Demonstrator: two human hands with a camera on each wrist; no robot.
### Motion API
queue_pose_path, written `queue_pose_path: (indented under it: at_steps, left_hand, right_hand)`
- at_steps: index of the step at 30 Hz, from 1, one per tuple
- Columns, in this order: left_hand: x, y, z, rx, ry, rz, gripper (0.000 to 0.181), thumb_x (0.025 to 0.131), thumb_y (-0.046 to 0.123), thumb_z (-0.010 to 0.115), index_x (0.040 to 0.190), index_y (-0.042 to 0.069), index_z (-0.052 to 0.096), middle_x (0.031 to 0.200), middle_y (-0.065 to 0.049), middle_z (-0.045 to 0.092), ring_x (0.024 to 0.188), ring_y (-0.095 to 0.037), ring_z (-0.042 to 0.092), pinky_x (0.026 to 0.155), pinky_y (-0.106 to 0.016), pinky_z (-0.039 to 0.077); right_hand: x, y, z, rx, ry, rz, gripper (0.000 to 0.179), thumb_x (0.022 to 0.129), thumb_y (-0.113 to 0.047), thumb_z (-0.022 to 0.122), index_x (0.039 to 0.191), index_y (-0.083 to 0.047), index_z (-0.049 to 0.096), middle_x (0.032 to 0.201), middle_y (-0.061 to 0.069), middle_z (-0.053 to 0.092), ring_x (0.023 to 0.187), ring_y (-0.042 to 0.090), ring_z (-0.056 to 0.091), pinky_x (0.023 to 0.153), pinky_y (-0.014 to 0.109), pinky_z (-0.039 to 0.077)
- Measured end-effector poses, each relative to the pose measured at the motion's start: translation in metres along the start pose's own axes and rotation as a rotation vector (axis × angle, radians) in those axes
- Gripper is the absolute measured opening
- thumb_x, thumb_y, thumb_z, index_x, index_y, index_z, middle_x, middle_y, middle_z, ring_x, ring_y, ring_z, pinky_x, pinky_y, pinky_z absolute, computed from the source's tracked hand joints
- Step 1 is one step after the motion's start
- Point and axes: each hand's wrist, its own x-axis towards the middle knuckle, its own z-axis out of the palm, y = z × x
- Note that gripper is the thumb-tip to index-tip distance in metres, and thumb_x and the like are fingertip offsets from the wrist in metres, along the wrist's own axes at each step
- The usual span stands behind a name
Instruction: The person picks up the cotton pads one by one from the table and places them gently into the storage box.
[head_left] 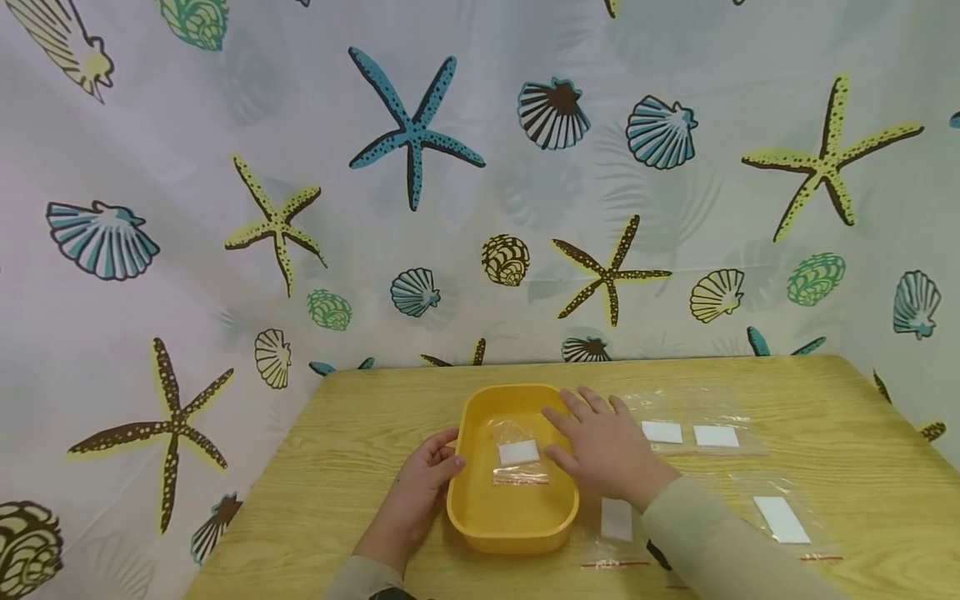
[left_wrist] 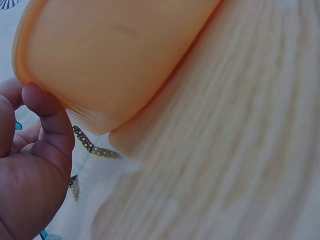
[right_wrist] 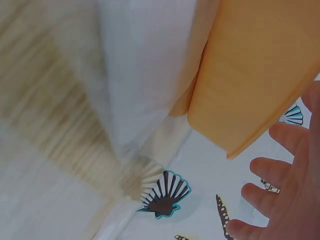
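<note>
A yellow plastic tub [head_left: 512, 512] stands on the table with its opening up. Inside it lies a small clear zip bag [head_left: 521, 475] with a white rectangular piece [head_left: 519, 452] in it. My left hand [head_left: 422, 487] grips the tub's left rim; the left wrist view shows the thumb [left_wrist: 45, 107] bent at the rim. Over the tub's right rim, my right hand [head_left: 611, 446] is spread, its fingers apart and nothing held in them. In the right wrist view its fingers [right_wrist: 272, 170] hang loosely beside the tub's wall [right_wrist: 255, 75].
Right of the tub lie several clear zip bags, each with a white piece: one pair [head_left: 688, 435] at the back, one bag [head_left: 617, 525] by the right wrist and one [head_left: 782, 518] farther right. A curtain [head_left: 495, 192] printed with starfish and shells hangs behind the wooden table [head_left: 360, 433].
</note>
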Motion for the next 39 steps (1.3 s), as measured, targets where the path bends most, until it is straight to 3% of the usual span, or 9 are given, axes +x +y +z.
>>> queue_pose_path:
  at_steps: [9,18,28,39]
  left_hand:
    - [-0.002,0.002,0.001,-0.005,0.006,-0.006,0.052,0.101,0.004,0.059,0.15,0.004,0.042,0.111,-0.012,0.05,0.1,-0.022,0.052,0.081,-0.028,0.053]
    - [-0.001,0.0,0.001,0.0,0.002,-0.006,0.051,0.102,0.003,0.058,0.151,0.004,0.042,0.113,-0.012,0.051,0.101,-0.022,0.052,0.083,-0.03,0.053]
    - [-0.002,0.001,0.001,-0.007,-0.002,-0.001,0.051,0.102,0.003,0.057,0.15,0.004,0.043,0.116,-0.017,0.051,0.101,-0.023,0.053,0.084,-0.03,0.053]
    - [-0.001,0.003,0.003,-0.01,0.02,0.0,0.05,0.101,0.003,0.058,0.15,0.005,0.044,0.114,-0.016,0.052,0.099,-0.022,0.054,0.082,-0.029,0.053]
  right_hand:
    - [-0.006,0.025,0.005,0.047,0.012,0.035,0.059,0.103,-0.054,0.046,0.154,-0.024,0.046,0.16,0.012,0.035,0.147,0.038,0.029,0.112,0.066,0.026]
    - [-0.015,0.064,0.009,0.053,-0.005,0.089,0.061,0.102,-0.053,0.05,0.154,-0.021,0.046,0.16,0.015,0.035,0.146,0.042,0.03,0.109,0.068,0.029]
    - [-0.027,0.106,0.006,0.096,-0.046,0.112,0.064,0.104,-0.057,0.042,0.155,-0.019,0.044,0.16,0.018,0.033,0.145,0.045,0.028,0.109,0.07,0.026]
    - [-0.036,0.13,0.008,0.099,-0.094,0.152,0.065,0.103,-0.057,0.043,0.155,-0.017,0.044,0.158,0.022,0.035,0.143,0.048,0.029,0.107,0.072,0.025]
